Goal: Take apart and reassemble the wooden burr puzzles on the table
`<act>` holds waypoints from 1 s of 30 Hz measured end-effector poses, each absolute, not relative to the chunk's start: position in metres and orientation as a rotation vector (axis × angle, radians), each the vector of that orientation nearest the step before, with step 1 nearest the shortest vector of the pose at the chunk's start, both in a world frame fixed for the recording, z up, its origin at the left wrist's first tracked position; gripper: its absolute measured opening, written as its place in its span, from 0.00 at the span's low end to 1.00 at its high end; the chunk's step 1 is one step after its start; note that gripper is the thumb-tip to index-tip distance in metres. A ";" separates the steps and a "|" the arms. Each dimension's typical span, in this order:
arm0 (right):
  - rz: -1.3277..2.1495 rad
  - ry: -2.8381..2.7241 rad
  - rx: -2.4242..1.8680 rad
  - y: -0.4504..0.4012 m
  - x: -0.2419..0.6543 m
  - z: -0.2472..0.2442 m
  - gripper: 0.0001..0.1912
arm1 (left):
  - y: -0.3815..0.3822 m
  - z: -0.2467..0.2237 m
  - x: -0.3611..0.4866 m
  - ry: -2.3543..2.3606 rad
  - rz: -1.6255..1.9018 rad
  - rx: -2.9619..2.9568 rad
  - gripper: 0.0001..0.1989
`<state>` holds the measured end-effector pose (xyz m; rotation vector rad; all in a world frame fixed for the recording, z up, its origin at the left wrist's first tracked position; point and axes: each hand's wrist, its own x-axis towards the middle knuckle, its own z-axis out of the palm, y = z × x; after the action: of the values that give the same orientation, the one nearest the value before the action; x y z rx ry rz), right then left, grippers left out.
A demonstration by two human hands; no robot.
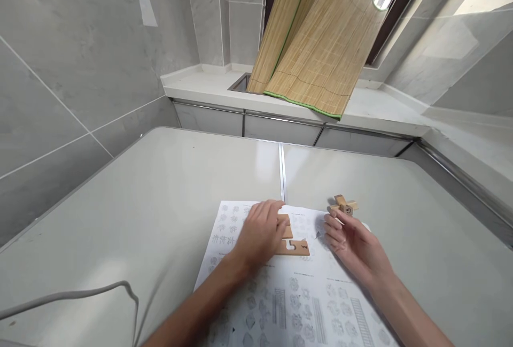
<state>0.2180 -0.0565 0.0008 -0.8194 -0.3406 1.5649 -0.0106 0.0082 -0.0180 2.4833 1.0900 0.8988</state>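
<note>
My left hand (pixel 260 234) is curled over a flat wooden puzzle piece (pixel 287 230), gripping its left part between fingers and thumb; the covered part is hidden. Just below it, a notched wooden piece (pixel 300 249) with a dark mark lies on the printed sheet (pixel 264 288), its left end behind the hand. My right hand (pixel 356 245) is turned palm inward with curled fingers and the thumb drawn in. Whether anything is inside them cannot be seen. Right beyond its fingertips, a cluster of crossed wooden blocks (pixel 343 205) rests on the table, one block end bearing a dark symbol.
The pale table (pixel 180 186) has a metal seam (pixel 282 170) down its middle. A grey cable (pixel 80 294) loops in at the lower left. Behind the table, a bamboo mat (pixel 316 47) leans over a white ledge (pixel 204 85) by the window.
</note>
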 end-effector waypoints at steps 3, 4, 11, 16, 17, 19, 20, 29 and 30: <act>1.504 -0.523 -0.949 -0.059 0.216 -0.001 0.15 | 0.016 -0.018 -0.016 1.335 0.916 2.488 0.07; 1.482 -0.595 -1.001 -0.060 0.216 -0.002 0.15 | 0.019 -0.018 -0.018 1.388 0.896 2.506 0.06; 1.201 -1.233 -1.379 -0.066 0.206 -0.008 0.17 | 0.024 -0.023 -0.023 1.479 0.788 2.629 0.15; 0.975 -1.671 -1.447 -0.068 0.195 -0.009 0.10 | 0.024 -0.026 -0.021 1.469 0.768 2.654 0.19; 0.941 -1.727 -1.435 -0.068 0.194 -0.011 0.10 | 0.024 -0.027 -0.021 1.455 0.762 2.654 0.20; 0.891 -1.809 -1.428 -0.068 0.193 -0.015 0.10 | 0.023 -0.027 -0.021 1.413 0.739 2.641 0.21; 0.878 -1.838 -1.432 -0.068 0.193 -0.017 0.10 | 0.022 -0.027 -0.021 1.394 0.720 2.625 0.22; 0.857 -1.900 -1.413 -0.070 0.195 -0.021 0.08 | 0.013 -0.011 -0.015 1.335 0.695 2.129 0.17; 0.862 -1.905 -1.421 -0.070 0.195 -0.020 0.09 | 0.013 -0.009 -0.014 1.309 0.703 2.056 0.17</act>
<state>0.1951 -0.0699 -0.0196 -1.4211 -1.9052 0.8622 -0.0142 0.0135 -0.0087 2.0564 1.3094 0.7026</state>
